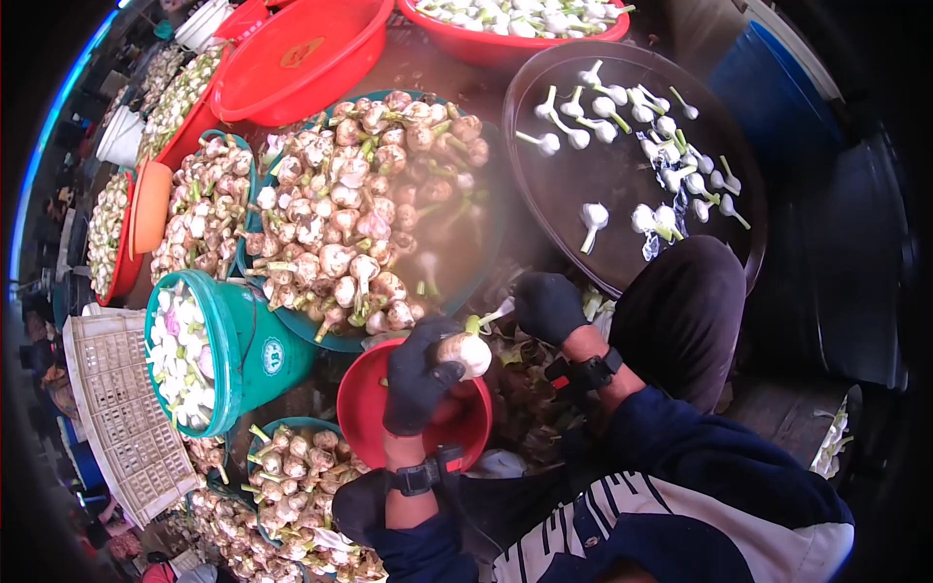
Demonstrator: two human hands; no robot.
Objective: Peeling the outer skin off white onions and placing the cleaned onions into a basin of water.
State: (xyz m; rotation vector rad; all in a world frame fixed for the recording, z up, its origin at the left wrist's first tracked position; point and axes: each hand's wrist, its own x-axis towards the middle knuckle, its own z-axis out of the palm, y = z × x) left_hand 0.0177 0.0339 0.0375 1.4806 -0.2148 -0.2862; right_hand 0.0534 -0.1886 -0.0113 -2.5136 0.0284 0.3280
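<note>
Both of my hands wear dark gloves. My left hand (423, 375) grips a garlic bulb (470, 355) above a red plastic bowl (357, 408). A green stem rises from the bulb, and a pale strip of its skin (498, 312) stretches toward the other hand. My right hand (548, 306), closed, pinches the far end of that strip; its fingertips are hidden. Beyond the left hand, a green basin (291, 324) holds a heap of dirty, unpeeled garlic (342, 218). Past my right hand, peeled white bulbs (594, 218) lie scattered on a dark round tub (532, 189).
A green bucket (255, 342) of garlic leans at left beside a plastic crate (131, 408). Red basins (306, 73) stand at the back, and a red tub (503, 52) there holds white garlic. Skins (525, 379) litter the floor. A blue barrel (773, 87) stands at right.
</note>
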